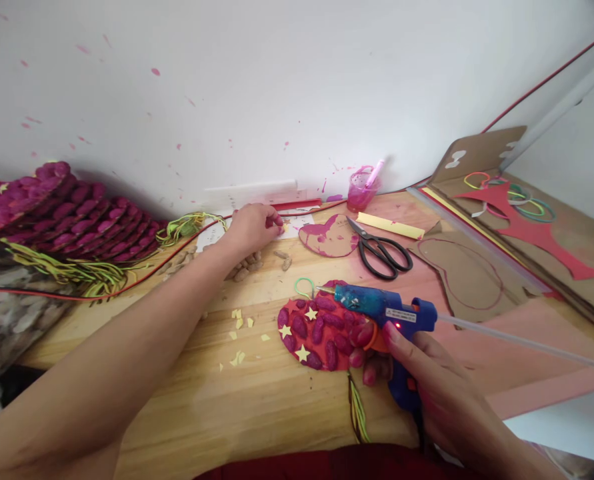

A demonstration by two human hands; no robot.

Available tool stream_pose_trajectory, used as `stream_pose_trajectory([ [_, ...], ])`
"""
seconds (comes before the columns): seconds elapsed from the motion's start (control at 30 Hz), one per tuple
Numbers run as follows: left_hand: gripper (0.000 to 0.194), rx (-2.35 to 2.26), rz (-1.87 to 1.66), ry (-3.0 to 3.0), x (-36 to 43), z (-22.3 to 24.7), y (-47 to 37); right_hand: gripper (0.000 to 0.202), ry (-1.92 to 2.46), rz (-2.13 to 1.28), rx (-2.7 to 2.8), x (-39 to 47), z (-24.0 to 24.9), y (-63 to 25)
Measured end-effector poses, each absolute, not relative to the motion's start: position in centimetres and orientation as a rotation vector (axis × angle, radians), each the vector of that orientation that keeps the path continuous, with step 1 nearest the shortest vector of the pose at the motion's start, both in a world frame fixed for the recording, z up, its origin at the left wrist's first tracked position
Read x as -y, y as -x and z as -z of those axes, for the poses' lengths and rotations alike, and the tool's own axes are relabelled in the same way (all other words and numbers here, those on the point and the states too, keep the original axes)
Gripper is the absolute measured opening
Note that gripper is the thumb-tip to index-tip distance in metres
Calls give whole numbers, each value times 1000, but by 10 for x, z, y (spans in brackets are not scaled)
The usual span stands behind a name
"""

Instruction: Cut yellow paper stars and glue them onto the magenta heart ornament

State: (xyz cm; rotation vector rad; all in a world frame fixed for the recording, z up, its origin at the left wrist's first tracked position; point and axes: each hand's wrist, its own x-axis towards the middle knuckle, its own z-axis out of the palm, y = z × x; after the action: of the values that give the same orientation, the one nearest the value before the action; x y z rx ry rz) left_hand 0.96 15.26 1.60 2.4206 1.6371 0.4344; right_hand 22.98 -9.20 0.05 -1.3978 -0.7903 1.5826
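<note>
My right hand grips a blue glue gun with a lit red light and a clear glue stick out of its back. The nozzle points left, over the top of a red heart-shaped piece covered in purple peanut shells. Yellow stars sit on the heart, with a green loop above it and a yellow-green tassel below. My left hand reaches to the back of the table, fingertips pinched together at a small yellow star beside white paper.
Stacked purple hearts stand at the left. Black-handled scissors, a cardboard heart and a pink-stained cup lie behind the gun. Yellow scraps dot the table. A cable crosses the left side. Cardboard is at the right.
</note>
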Motion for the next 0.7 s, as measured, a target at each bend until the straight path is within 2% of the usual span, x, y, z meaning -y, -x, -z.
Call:
stream_pose_trajectory([
  [0.17,17,-1629,-426,-2440,-153,-15,-8,44,1410,-1553,777,93,-1,-228],
  [0.7,20,-1559,-464,-2410,-159,-11,-12,42,1389,-1549,769,93,-2,-227],
])
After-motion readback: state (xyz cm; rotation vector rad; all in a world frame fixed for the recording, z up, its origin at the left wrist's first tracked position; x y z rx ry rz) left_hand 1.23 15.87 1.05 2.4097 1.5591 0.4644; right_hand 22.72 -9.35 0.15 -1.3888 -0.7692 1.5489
